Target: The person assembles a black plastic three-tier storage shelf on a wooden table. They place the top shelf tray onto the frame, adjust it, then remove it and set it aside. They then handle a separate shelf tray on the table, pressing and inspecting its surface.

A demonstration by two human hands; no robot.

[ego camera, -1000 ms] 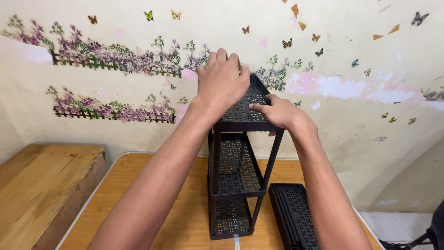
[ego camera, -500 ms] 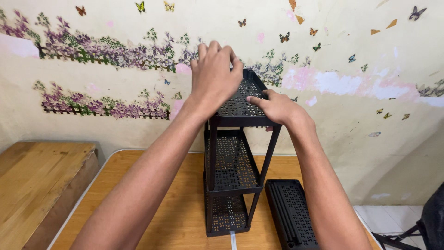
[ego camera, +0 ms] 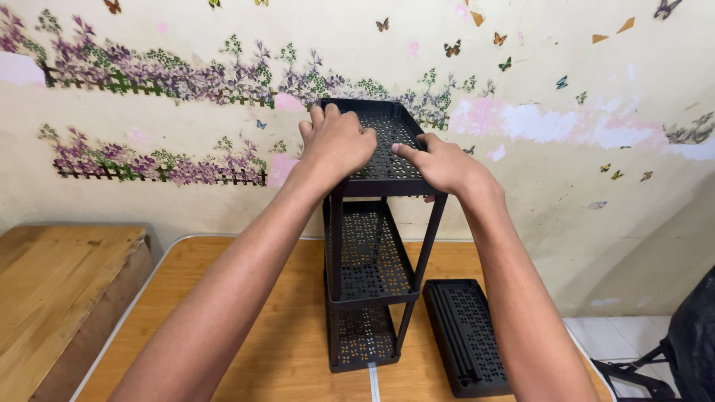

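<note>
A black perforated three-tier plastic rack (ego camera: 370,260) stands upright on a wooden table (ego camera: 283,335). My left hand (ego camera: 335,141) lies palm down on the near left part of the top shelf (ego camera: 387,123), fingers curled over its left edge. My right hand (ego camera: 439,164) holds the near right corner of that shelf, thumb under the rim. A spare black perforated shelf with several rods in it (ego camera: 465,335) lies flat on the table right of the rack.
A cream wall with flower and butterfly stickers (ego camera: 149,74) rises right behind the rack. A lower wooden bench (ego camera: 59,283) stands left of the table. A dark chair or bag (ego camera: 685,335) sits on the tiled floor at the right.
My left hand slid back from the far end of the top shelf to its near left part. The right hand stayed at the near right corner. The camera tilted down slightly.
</note>
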